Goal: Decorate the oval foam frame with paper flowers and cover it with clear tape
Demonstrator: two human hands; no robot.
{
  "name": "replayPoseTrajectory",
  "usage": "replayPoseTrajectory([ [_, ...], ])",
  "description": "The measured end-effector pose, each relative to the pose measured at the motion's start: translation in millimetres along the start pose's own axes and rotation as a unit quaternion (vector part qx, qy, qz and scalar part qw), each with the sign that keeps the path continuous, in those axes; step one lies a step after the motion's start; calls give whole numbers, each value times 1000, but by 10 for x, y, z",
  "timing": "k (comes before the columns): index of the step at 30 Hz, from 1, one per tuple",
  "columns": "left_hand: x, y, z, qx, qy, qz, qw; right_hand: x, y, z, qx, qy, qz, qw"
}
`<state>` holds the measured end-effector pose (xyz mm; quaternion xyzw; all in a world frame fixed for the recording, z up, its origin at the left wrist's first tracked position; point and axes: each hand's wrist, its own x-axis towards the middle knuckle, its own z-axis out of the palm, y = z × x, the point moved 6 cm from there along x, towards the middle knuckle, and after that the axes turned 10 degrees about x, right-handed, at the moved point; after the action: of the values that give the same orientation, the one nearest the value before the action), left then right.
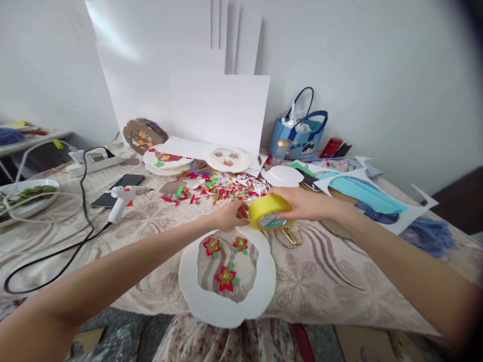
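A wide roll of yellow adhesive tape (272, 205) is gripped in my right hand (296, 202), its fingers wrapped round the roll's right side. Close against its left edge, my left hand (231, 215) pinches what looks like the tape's clear free end. Just below both hands lies a white scalloped frame (266, 271) with a see-through middle. Three red and brown felt flowers (226, 278) with green leaves sit in that middle. A pair of gold-handled scissors (290, 237) rests on the cloth under the roll, its blades mostly hidden.
Felt scraps (234, 188) are heaped beyond my hands. At left are a glue gun (123, 198) with a looping black cord, a phone (130, 182) and a power strip (96, 163). Finished flower discs (166, 160), white boards (222, 108) and a blue bag (289, 138) stand at the back.
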<state>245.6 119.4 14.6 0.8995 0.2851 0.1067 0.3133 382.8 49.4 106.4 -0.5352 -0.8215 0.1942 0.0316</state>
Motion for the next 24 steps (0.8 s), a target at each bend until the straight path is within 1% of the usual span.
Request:
replayPoseTrajectory([
  [2, -17, 72, -81, 9, 22, 7, 1000, -4, -27, -6, 4, 0, -5, 1000],
  [4, -36, 194, -146, 17, 34, 32, 999, -3, -59, -12, 6, 5, -8, 1000],
  [6, -50, 336, -170, 15, 27, 68, 997, -2, -83, -10, 9, 14, -13, 1000],
  [8, -47, 438, -166, 10, 16, 85, 996, -3, -90, 4, 14, 28, -25, 999],
  [10, -25, 471, -157, 13, 15, 77, 997, -9, -70, 29, 20, 47, -42, 998],
  [12, 7, 451, -152, 21, 23, 63, 998, -21, -16, 43, 28, 77, -54, 995],
  [15, 40, 395, -148, 28, 26, 54, 998, -60, 78, 29, 43, 129, -62, 989],
  [17, 46, 366, -156, 33, 26, 50, 998, -122, 93, -13, 49, 177, -73, 980],
  [18, 46, 357, -162, 36, 25, 47, 998, -174, 81, -43, 51, 217, -78, 972],
  [20, 46, 351, -170, 41, 24, 42, 998, -334, 19, -85, 57, 322, -85, 941],
  [22, 53, 357, -170, 44, 22, 40, 998, -528, -75, -17, 66, 414, -86, 904],
  [23, 58, 362, -169, 45, 21, 42, 998, -593, -135, 82, 64, 422, -92, 900],
  [24, 65, 368, -167, 44, 20, 44, 998, -629, -189, 211, 60, 408, -95, 906],
])
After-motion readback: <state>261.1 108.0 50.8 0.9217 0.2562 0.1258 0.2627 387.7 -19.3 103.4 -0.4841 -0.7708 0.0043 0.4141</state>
